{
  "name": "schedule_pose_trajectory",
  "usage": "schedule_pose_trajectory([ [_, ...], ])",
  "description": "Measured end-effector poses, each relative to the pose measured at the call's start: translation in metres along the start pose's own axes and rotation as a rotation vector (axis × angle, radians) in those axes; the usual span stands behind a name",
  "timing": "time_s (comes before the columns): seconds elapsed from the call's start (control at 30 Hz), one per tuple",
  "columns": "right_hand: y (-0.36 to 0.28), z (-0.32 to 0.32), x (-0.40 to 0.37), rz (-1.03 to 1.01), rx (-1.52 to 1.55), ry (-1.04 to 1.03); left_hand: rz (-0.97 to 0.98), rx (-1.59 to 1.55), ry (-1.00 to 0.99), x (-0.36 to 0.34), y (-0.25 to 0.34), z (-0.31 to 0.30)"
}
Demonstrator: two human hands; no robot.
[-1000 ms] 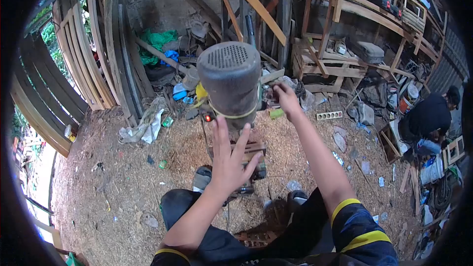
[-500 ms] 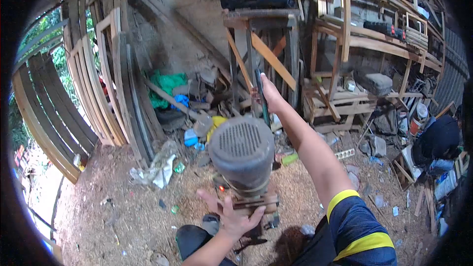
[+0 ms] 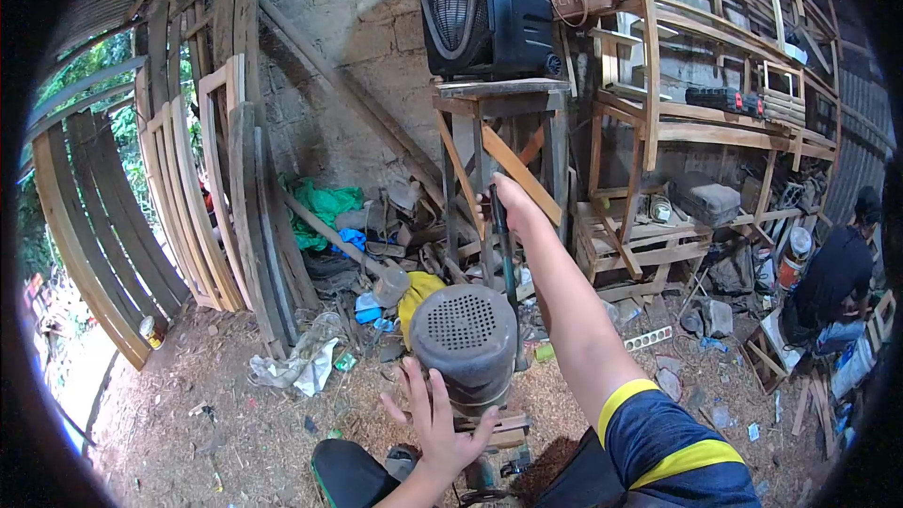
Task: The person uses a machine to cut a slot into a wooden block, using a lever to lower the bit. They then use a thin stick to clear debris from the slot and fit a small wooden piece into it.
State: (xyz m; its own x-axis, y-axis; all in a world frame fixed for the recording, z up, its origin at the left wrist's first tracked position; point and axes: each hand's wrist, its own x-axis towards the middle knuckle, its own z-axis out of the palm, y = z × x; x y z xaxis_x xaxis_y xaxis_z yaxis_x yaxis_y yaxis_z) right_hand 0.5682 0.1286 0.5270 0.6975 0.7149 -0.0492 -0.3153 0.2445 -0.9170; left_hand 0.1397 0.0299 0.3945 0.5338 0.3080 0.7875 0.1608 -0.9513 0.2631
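Note:
A dark grey motor housing (image 3: 466, 343) with a perforated top stands upright in front of me on a small wooden block (image 3: 505, 433). My left hand (image 3: 435, 421) rests flat against its lower front, fingers spread. My right hand (image 3: 511, 204) is raised above and behind it, closed around the top of a long dark lever (image 3: 507, 268) that runs down beside the housing.
A black speaker (image 3: 487, 5) sits on a wooden stand (image 3: 499, 132) behind the machine. Curved wooden frames (image 3: 179, 198) lean at left. Shelves of timber (image 3: 715, 122) fill the right. Another person (image 3: 837, 287) crouches at far right. Sawdust and litter cover the floor.
My view has tilted up, so the motor housing sits lower in frame. My right hand went from the housing's side up to the lever's top. My left hand stays on the housing.

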Motion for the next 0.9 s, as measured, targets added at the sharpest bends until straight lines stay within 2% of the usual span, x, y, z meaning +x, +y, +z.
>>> schedule_pose_trajectory([
  [0.1, 0.008, -0.021, 0.042, 0.04, -0.095, -0.141, -0.045, 0.061, -0.061, -0.01, 0.019, -0.009],
  [0.13, 0.006, -0.003, 0.017, -0.069, -0.105, 0.031, -0.055, 0.073, -0.077, -0.012, 0.026, -0.011],
  [0.2, -0.01, 0.023, -0.037, -0.178, -0.115, 0.141, -0.095, -0.034, -0.05, -0.012, 0.035, -0.011],
  [0.27, -0.009, 0.027, -0.054, -0.304, -0.084, 0.198, -0.122, -0.075, -0.047, -0.012, 0.043, -0.009],
  [0.37, -0.01, 0.025, -0.078, -0.381, -0.091, 0.125, -0.128, -0.005, -0.028, -0.008, 0.052, -0.001],
  [0.5, -0.009, 0.034, -0.147, -0.548, -0.152, 0.16, -0.132, 0.055, -0.043, -0.013, 0.053, -0.001],
  [0.7, 0.011, 0.027, -0.2, -0.703, -0.112, 0.045, -0.047, 0.068, -0.123, -0.021, 0.045, -0.019],
  [0.8, 0.023, 0.028, -0.223, -0.845, -0.129, 0.028, 0.013, 0.062, -0.152, -0.029, 0.032, -0.023],
  [0.9, 0.027, 0.023, -0.227, -0.789, -0.092, -0.036, 0.045, 0.112, -0.096, -0.039, 0.025, -0.019],
])
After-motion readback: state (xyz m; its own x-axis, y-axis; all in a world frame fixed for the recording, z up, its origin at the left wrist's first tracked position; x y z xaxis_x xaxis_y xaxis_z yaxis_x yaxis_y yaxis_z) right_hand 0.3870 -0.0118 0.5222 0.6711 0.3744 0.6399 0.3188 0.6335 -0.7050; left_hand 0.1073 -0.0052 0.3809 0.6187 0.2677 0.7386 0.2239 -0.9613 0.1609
